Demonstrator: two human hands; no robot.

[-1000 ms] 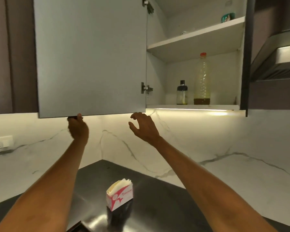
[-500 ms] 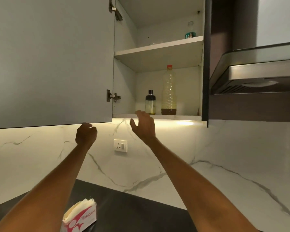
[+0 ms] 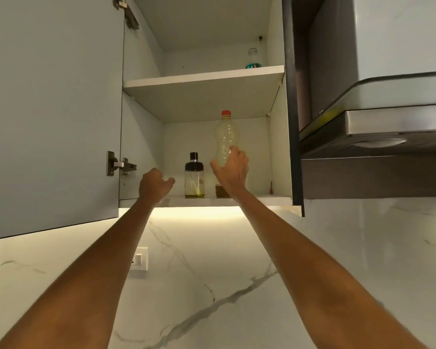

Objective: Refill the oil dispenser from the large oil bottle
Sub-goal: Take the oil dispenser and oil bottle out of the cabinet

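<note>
Two bare forearms reach into view, sleeveless up to the frame edge. The left hand [image 3: 154, 183] and right hand [image 3: 230, 168] are bare too.

On the lower shelf [image 3: 262, 199] of the open wall cabinet, the small glass oil dispenser with black cap [image 3: 194, 176] stands just left of the tall clear plastic oil bottle with red cap [image 3: 226, 137]. A small jar [image 3: 253, 59] sits on the upper shelf [image 3: 202, 78], at its right end. The steel cooker hood [image 3: 388, 127] hangs right of the cabinet; the open door [image 3: 53, 109] is at the left.
</note>
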